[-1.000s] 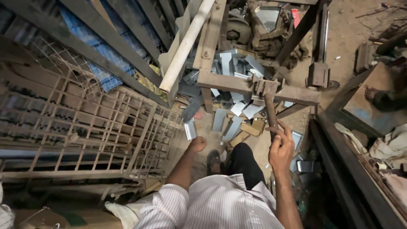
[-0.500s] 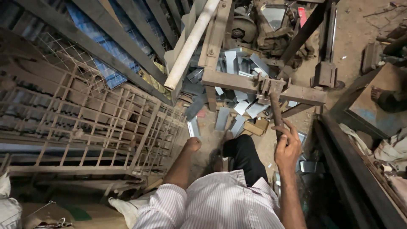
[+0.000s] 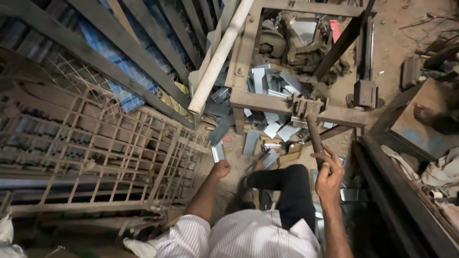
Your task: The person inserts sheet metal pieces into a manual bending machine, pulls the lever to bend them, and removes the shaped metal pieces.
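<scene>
My right hand (image 3: pixel 329 176) is wrapped around the near end of a lever (image 3: pixel 314 136), fingers curled on it and thumb over the top. The lever runs away from me to a small press head (image 3: pixel 306 106) mounted on the frame (image 3: pixel 267 101), a rusty angle-iron stand in the middle of the scene. My left hand (image 3: pixel 221 168) is down low, closed into a loose fist just beside a metal strip (image 3: pixel 218 152) that lies on the floor near the grille (image 3: pixel 110 157) on the left. I cannot tell whether the fist actually has the strip or only rests against it.

More cut strips are piled under and beyond the frame, a grey heap (image 3: pixel 272 83) of short flat pieces. A pale pipe (image 3: pixel 217 59) leans across from far to near, left of the frame. My knee (image 3: pixel 287 184), in dark trousers, sits between my two hands.

I judge the lever stiff and heavy, steel that will not flex, best gripped far out at its near end, where I have it, for leverage. The strips look thin, light and rigid, with sheared edges likely sharp; I would pinch one by its flat faces, away from the cut ends.
</scene>
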